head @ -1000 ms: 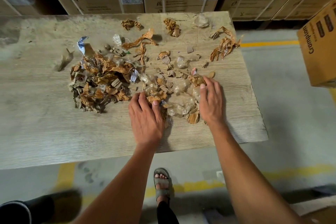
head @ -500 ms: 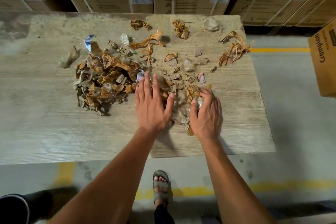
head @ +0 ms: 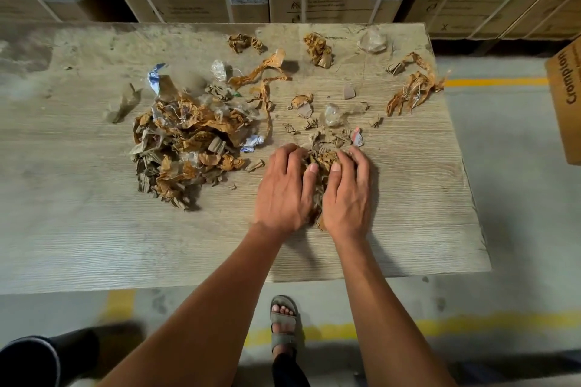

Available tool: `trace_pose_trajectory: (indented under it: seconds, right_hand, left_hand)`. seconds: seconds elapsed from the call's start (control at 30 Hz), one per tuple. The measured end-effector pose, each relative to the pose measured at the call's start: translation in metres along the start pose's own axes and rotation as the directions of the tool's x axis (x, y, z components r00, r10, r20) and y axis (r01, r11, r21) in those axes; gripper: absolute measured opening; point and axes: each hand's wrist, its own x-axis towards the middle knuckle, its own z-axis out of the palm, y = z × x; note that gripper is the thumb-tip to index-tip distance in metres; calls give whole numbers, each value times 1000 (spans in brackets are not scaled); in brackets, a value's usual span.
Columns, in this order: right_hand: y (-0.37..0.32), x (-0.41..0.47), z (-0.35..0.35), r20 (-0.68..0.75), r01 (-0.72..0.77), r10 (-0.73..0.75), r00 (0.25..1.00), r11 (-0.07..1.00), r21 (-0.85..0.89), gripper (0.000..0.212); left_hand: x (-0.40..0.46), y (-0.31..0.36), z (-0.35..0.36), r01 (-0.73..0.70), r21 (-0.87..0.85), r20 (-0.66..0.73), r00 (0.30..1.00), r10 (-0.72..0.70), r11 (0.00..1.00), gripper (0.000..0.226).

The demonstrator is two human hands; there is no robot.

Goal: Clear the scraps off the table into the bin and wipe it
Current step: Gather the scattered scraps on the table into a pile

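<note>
Left hand [head: 283, 188] and right hand [head: 347, 192] now closer together than half second ago, fingers curled, clamped on scrap clump [head: 322, 163] between them, mid counter [head: 78, 245]. Big pile [head: 185, 144] left, unmoved.

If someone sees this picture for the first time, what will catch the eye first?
First, the two hands, left hand and right hand, cupped around a small clump of scraps near the table's front right. Next, the big heap of torn brown paper and plastic left of them.
</note>
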Motion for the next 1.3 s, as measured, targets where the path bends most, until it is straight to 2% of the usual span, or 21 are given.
trace_pose_trajectory:
  seconds: [0.13,0.27,0.37,0.43,0.5,0.57,0.77,0.9,0.97,1.03,1.07,1.1,1.23,1.3]
  right_hand:
    - [-10,3,9,15,-95,95,995,958,271,44]
    - [-14,7,12,-2,-79,86,996,929,362,32]
    - [-14,7,12,49,-172,168,985,872,458,33]
    - [-15,9,11,111,-287,271,956,790,542,37]
    - [-20,11,8,178,-393,377,909,634,666,40]
    - [-23,12,7,211,-425,418,884,529,735,38]
    - [-20,17,3,297,-496,474,829,377,782,39]
    - [-30,24,2,360,-516,484,798,239,822,19]
    - [-32,24,3,385,-531,445,808,272,802,23]
    - [-35,26,-2,383,-522,384,840,378,764,33]
    - [-36,27,-4,382,-510,351,855,429,746,37]
    - [-36,27,-6,411,-522,329,850,422,741,39]
    - [-39,30,-11,532,-611,317,785,255,749,43]
    - [-41,37,-12,569,-636,300,765,214,742,46]
  left_hand:
    - [6,7,4,34,-60,-8,999,-34,998,59]
    - [9,13,7,42,-80,-9,999,-43,996,61]
    - [11,18,11,119,-156,-4,993,-121,981,58]
    - [11,23,16,143,-211,-20,988,-151,967,50]
    - [11,28,18,173,-293,-20,982,-187,940,41]
    - [10,34,20,203,-387,-17,974,-227,900,35]
    - [6,52,22,255,-632,6,946,-325,732,39]
    - [1,59,15,318,-735,85,920,-384,599,39]
    - [2,61,11,359,-779,130,895,-427,515,33]
    - [5,62,9,370,-810,150,880,-450,454,32]
    - [6,62,8,371,-815,148,876,-459,444,32]
    - [8,63,6,372,-815,144,873,-467,443,30]
    - [18,73,0,365,-814,107,859,-501,452,21]
    - [23,77,-3,360,-801,68,849,-525,478,17]
